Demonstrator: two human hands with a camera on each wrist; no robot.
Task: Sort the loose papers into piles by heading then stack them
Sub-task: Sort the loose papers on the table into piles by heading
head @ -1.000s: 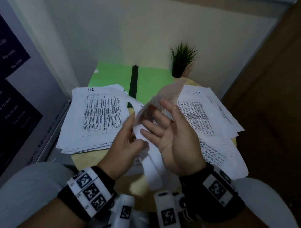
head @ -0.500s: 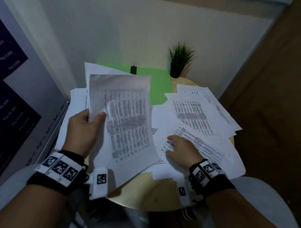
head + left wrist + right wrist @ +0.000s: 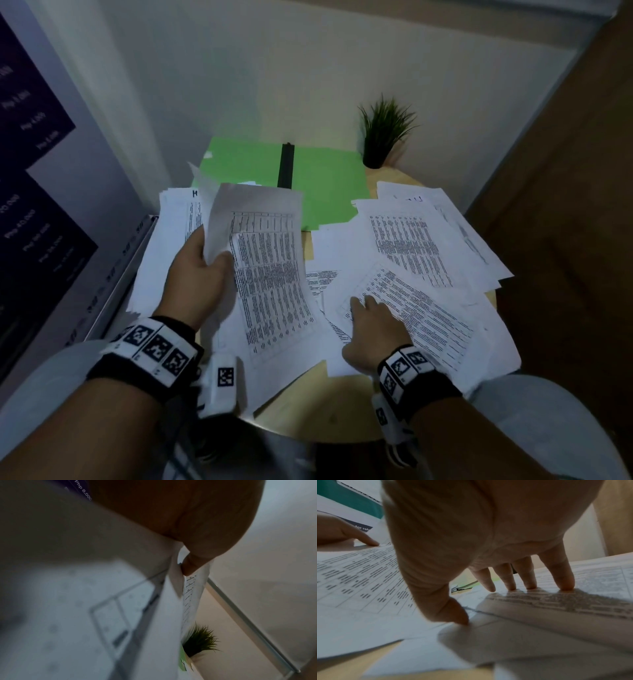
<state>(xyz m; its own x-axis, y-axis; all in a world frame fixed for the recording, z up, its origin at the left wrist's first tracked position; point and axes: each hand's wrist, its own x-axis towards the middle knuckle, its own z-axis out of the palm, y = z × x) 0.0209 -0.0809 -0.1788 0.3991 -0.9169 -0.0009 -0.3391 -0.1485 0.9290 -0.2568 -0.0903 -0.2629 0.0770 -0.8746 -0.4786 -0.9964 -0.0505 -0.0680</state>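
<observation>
My left hand (image 3: 205,260) pinches a few printed sheets (image 3: 270,274) by their left edge, thumb on top, and holds them tilted above the left pile of papers (image 3: 164,240). The left wrist view shows the thumb (image 3: 190,566) clamped on the sheets' edge (image 3: 192,591). My right hand (image 3: 370,318) lies on a skewed printed sheet (image 3: 421,315) on the round wooden table (image 3: 322,404); its straight fingertips (image 3: 565,585) press the print and the thumb (image 3: 458,618) touches the sheet's near edge. More loose papers (image 3: 411,240) spread at the right.
A green folder with a black spine (image 3: 308,178) lies at the back of the table. A small potted plant (image 3: 383,137) stands at the back right by the wall. A dark poster board (image 3: 41,205) leans at the left. My knees sit under the table's front edge.
The sheets in my left hand have sunk lower and tilted toward the left pile. My right hand has stayed on the skewed sheet at the right.
</observation>
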